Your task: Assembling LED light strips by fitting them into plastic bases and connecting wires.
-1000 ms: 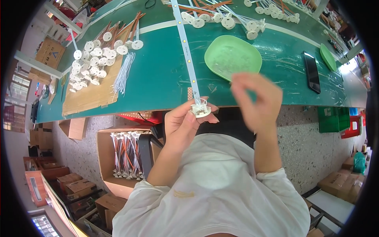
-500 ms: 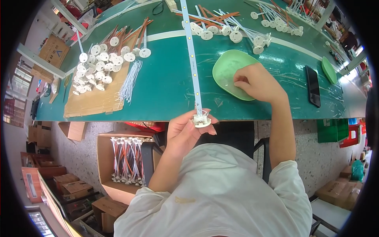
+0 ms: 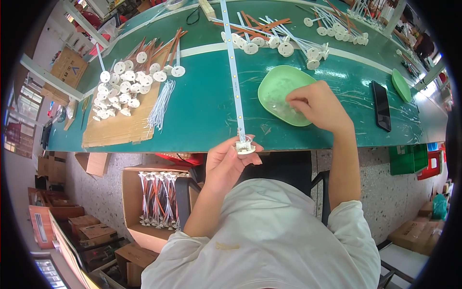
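Observation:
My left hand (image 3: 226, 161) grips the round white base (image 3: 245, 147) of an LED light strip, just past the table's front edge. The long narrow strip (image 3: 234, 79) rises from that base and points away from me over the green table, with small yellowish LEDs along it. Thin white wire loops show where the strip meets the base. To the right, my right hand (image 3: 321, 107) is over a light green dish (image 3: 270, 84), its fingers bent and pinched together. Anything between those fingertips is too small to make out. Some small clear bits seem to lie in the dish.
White-based strips (image 3: 126, 86) crowd a cardboard sheet (image 3: 103, 135) at left, beside a bundle of white wires (image 3: 161, 106). More strips (image 3: 285, 48) lie farther back. A black phone (image 3: 381, 106) and second green dish (image 3: 401, 85) sit at right. Below left stands a carton (image 3: 137, 233) of strips.
The whole view has shifted slightly. My right hand's fingers have drawn closer together over the dish. My left hand keeps its hold on the LED strip's base.

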{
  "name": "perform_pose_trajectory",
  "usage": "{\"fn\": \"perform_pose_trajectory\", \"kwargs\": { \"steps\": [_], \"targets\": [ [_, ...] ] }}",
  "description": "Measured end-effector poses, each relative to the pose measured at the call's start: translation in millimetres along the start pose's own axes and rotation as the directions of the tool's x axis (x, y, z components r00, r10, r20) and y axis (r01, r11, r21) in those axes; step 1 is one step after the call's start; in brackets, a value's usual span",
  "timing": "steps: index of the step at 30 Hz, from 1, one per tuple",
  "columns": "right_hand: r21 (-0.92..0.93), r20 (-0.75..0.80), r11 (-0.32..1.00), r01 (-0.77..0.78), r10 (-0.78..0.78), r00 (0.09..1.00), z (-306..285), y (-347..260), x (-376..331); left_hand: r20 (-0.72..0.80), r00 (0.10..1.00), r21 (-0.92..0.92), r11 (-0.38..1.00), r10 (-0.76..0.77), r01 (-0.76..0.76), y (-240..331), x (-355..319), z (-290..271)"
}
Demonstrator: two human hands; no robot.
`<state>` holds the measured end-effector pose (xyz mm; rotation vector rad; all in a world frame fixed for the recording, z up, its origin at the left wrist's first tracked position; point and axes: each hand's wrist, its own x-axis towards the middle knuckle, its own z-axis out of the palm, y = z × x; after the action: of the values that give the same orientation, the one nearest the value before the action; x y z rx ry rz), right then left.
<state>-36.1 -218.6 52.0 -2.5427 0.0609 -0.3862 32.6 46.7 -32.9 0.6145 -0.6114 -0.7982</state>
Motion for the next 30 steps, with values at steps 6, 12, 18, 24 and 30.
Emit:
{"fn": "perform_pose_trajectory", "kwargs": {
  "steps": [6,12,18,24,30],
  "targets": [
    [0.204,-0.128,0.964,-0.171,0.200,0.971,-3,-9,-9,-0.054,0.998,0.013,1.000,-0.013,0.013,-2,1,0],
    [0.419,-0.520,0.902,0.103,0.146,0.841,42,-62,-52,-0.220,0.969,-0.073,0.988,0.115,-0.134,-8,9,22],
    [0.990,0.070,0.069,-0.124,0.517,0.853,95,-95,-78,-0.230,0.960,-0.059,0.982,0.163,-0.181,-7,28,55],
    [0.415,-0.522,0.899,0.143,0.107,0.846,111,-90,-86,-0.233,0.945,0.008,0.972,0.229,-0.234,-9,25,55],
    [0.270,-0.607,0.942,0.201,0.005,0.794,119,-89,-87,-0.255,0.937,0.047,0.970,0.241,-0.237,-11,21,49]
  ]
}}
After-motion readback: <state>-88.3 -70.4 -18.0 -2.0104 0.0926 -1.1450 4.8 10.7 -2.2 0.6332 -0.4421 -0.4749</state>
